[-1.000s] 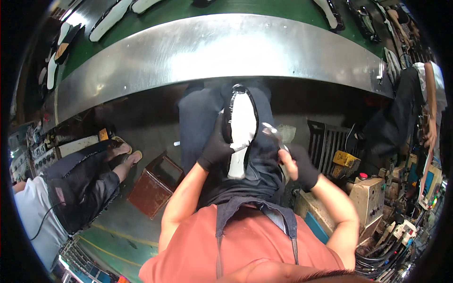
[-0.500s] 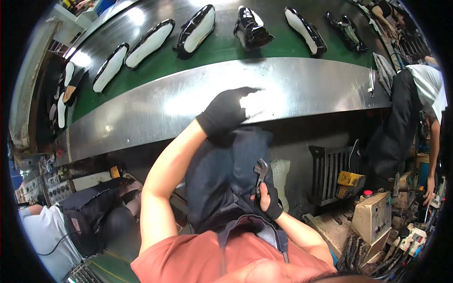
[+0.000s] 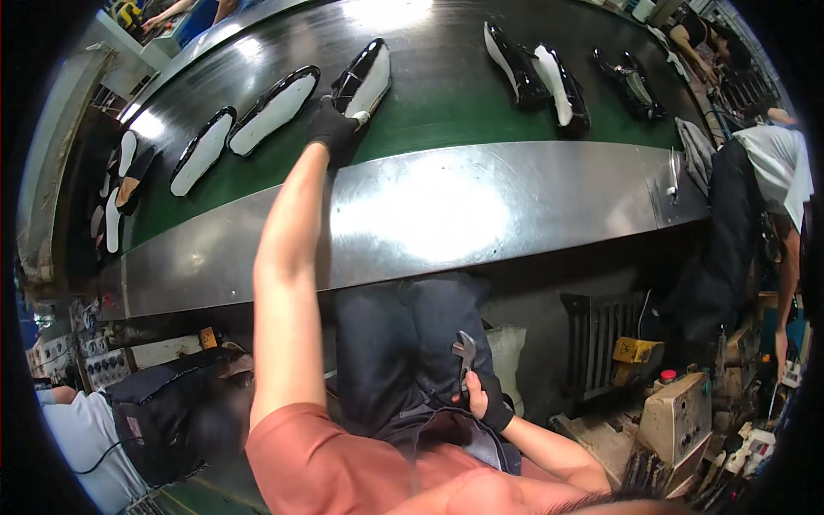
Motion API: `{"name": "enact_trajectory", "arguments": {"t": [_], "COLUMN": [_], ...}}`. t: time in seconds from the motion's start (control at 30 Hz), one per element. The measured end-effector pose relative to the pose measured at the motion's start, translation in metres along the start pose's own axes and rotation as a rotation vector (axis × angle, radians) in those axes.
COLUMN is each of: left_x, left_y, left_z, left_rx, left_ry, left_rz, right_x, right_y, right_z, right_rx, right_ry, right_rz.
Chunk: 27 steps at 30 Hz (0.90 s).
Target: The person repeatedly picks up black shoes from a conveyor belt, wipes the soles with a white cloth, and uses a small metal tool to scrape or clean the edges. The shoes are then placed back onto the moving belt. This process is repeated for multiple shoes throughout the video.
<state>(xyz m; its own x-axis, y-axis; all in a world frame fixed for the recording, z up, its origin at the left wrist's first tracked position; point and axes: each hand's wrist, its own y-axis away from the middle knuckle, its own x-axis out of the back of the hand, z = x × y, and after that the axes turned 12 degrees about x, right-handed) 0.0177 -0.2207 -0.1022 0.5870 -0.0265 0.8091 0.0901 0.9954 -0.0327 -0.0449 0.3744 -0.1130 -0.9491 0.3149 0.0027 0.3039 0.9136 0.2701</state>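
My left hand (image 3: pixel 333 129), in a black glove with bare fingertips, reaches out over the green belt. Its fingers are closed around the near end of a glossy black shoe (image 3: pixel 367 75) that lies with its white underside up. Low in front of my lap, my right hand (image 3: pixel 486 400), also black-gloved, is wrapped around a pair of metal pincers (image 3: pixel 464 350). The jaws point away from me, while the grip partly hides the handles.
More black shoes (image 3: pixel 275 110) lie along the green belt (image 3: pixel 429 129), two of them side by side (image 3: pixel 562 90) on the right. A steel ledge (image 3: pixel 412 206) runs along its near edge. Machinery (image 3: pixel 675 412) with a red button stands at right. Other people are on both sides.
My left hand has gone from above the steel ledge out to the shoe on the left and taken hold. A middle shoe now lies farther right, beside another. The right hand keeps the pincers.
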Motion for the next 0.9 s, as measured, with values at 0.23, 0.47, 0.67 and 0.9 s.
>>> {"name": "enact_trajectory", "arguments": {"t": [0.23,0.47,0.67,0.9], "left_x": [0.074,0.171,0.129,0.087], "left_y": [0.147,0.312,0.401,0.389], "left_z": [-0.042,-0.106,-0.059,-0.047], "left_rx": [0.103,-0.134,-0.306,0.111], "left_ry": [1.162,1.112,0.759,1.121], "left_rz": [-0.677,-0.316,-0.387,-0.549], "right_x": [0.003,-0.006,-0.016,-0.012], "right_y": [0.001,0.005,0.016,0.043], "right_z": [0.006,0.003,-0.02,-0.114], "right_rx": [-0.011,-0.072,-0.129,-0.092], "right_ry": [-0.013,-0.111,-0.133,0.057], "right_rz": [0.033,0.165,0.096,-0.336]}}
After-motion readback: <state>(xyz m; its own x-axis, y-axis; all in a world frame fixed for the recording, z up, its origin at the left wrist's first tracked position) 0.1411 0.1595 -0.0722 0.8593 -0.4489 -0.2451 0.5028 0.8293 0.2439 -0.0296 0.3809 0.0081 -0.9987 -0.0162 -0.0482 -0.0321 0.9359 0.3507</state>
